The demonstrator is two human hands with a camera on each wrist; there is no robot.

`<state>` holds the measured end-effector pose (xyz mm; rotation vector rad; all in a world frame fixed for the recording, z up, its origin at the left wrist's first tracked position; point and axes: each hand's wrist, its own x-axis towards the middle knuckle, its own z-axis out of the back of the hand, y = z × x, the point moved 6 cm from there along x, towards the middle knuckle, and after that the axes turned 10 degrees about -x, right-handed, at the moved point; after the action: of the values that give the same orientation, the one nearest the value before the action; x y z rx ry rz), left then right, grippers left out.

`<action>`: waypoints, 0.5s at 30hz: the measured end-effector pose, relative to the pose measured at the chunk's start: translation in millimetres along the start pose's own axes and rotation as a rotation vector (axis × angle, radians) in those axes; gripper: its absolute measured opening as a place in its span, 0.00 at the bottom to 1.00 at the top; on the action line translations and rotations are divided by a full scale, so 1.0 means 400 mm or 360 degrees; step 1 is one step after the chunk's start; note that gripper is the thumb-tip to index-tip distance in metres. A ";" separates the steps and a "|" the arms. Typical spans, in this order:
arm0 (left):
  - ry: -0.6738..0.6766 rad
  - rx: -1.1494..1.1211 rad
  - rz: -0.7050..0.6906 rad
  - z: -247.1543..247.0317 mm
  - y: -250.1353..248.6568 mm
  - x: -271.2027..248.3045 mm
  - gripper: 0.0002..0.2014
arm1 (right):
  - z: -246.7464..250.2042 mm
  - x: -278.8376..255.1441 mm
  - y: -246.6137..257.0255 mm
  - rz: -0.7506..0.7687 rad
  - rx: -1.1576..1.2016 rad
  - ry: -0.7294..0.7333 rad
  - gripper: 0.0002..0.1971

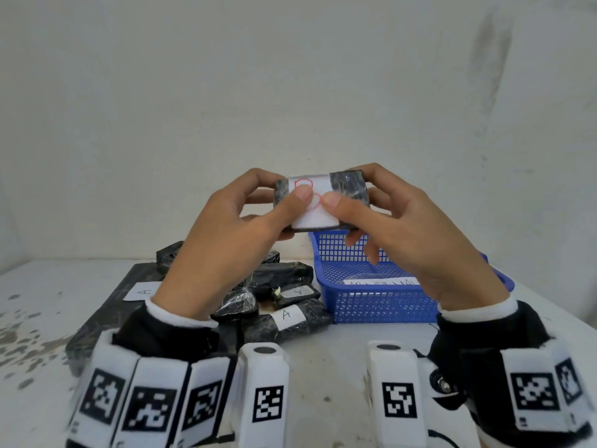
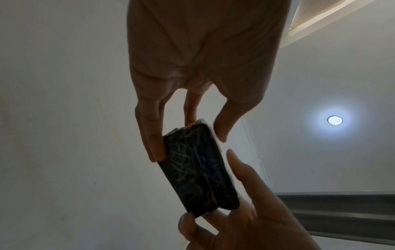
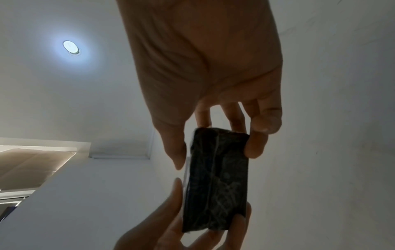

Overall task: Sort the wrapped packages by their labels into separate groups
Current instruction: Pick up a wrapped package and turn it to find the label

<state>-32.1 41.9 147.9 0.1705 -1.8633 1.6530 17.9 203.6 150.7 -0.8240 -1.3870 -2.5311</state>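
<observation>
I hold one black wrapped package [image 1: 350,189] up in front of me with both hands. Its white label [image 1: 315,218] carries a red letter, partly covered by my two thumbs; it looks like a B. My left hand [image 1: 281,195] grips the package's left end and my right hand [image 1: 352,192] grips the right end. The left wrist view shows the package's dark underside [image 2: 198,170] pinched by my left hand [image 2: 188,142]. In the right wrist view my right hand [image 3: 215,152] pinches the same package [image 3: 218,181].
A pile of black wrapped packages [image 1: 284,318] lies on the white table [image 1: 339,357] under my left hand, and each label I can read there says A. A blue mesh basket [image 1: 381,307] with a paper slip inside stands to the right.
</observation>
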 end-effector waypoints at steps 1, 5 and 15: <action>0.0008 -0.0001 -0.0012 -0.003 -0.002 -0.001 0.17 | 0.000 0.002 -0.001 0.0005 -0.0003 -0.0006 0.20; 0.0007 0.0013 -0.0026 -0.004 0.000 -0.001 0.16 | 0.001 0.005 -0.004 0.0035 0.0000 -0.0024 0.17; 0.0052 -0.0010 -0.0074 -0.003 -0.004 -0.002 0.15 | 0.004 -0.002 -0.003 0.0031 0.0109 0.0022 0.02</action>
<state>-30.2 42.5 148.6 0.1817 -1.8268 1.6090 18.6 205.6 150.1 -0.8020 -1.4452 -2.4556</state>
